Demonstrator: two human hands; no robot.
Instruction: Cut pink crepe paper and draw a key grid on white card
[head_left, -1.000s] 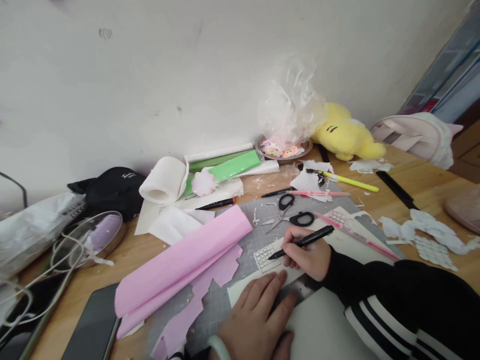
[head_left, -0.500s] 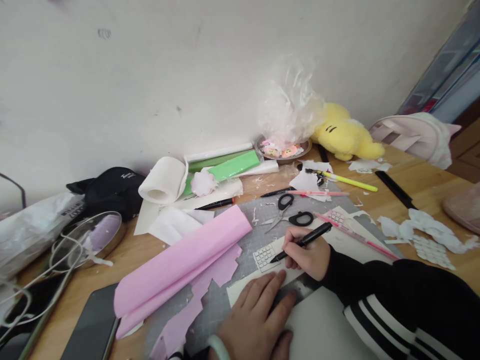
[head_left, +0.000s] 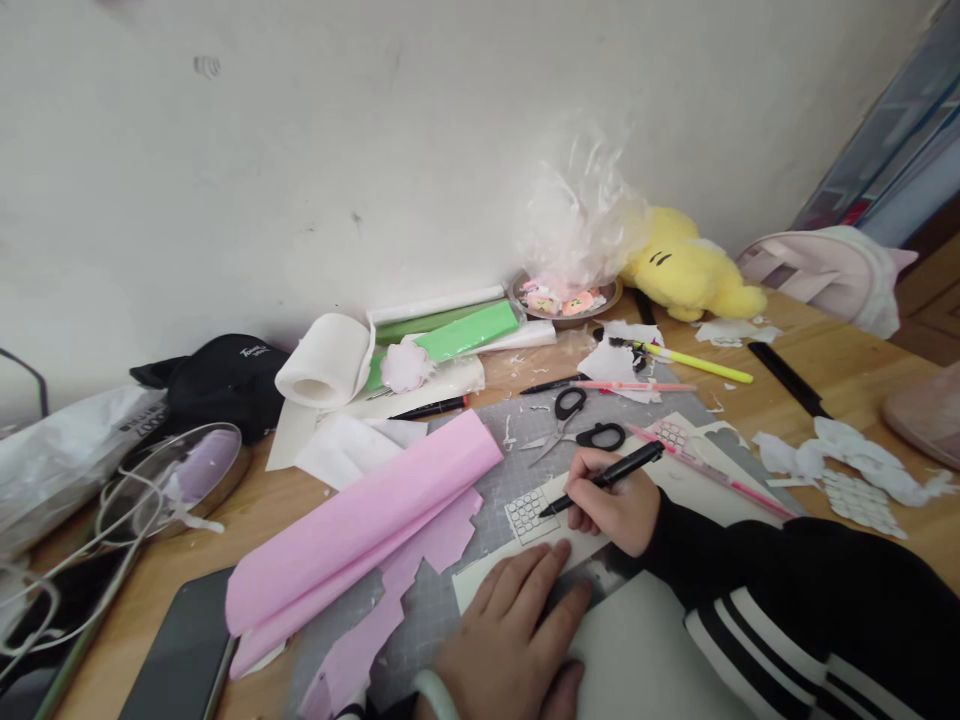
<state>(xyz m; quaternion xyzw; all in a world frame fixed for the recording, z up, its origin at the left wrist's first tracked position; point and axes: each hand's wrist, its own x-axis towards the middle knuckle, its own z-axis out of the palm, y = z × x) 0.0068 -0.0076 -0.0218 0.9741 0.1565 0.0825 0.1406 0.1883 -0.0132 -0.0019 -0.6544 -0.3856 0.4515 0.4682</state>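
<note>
My right hand grips a black pen, its tip on a small grid of rounded cells drawn in black on a pale paper strip. Flat on the strip's near edge lies my left hand, fingers stretched out, a pale bracelet at the wrist. Under its fingertips and beside them a dark, shiny flat piece shows in part. Black-handled scissors rest just beyond the strip. Pink folded paper sits left of both hands, on a grey cutting mat.
A paper roll, green packet and plate line the wall side, with a yellow plush toy at the right. Paper scraps lie far right. A phone, cables and a black cap are left.
The pen tip and my right hand have shifted very slightly across the drawn grid. My left hand stays in place, and the whole view has drifted a little.
</note>
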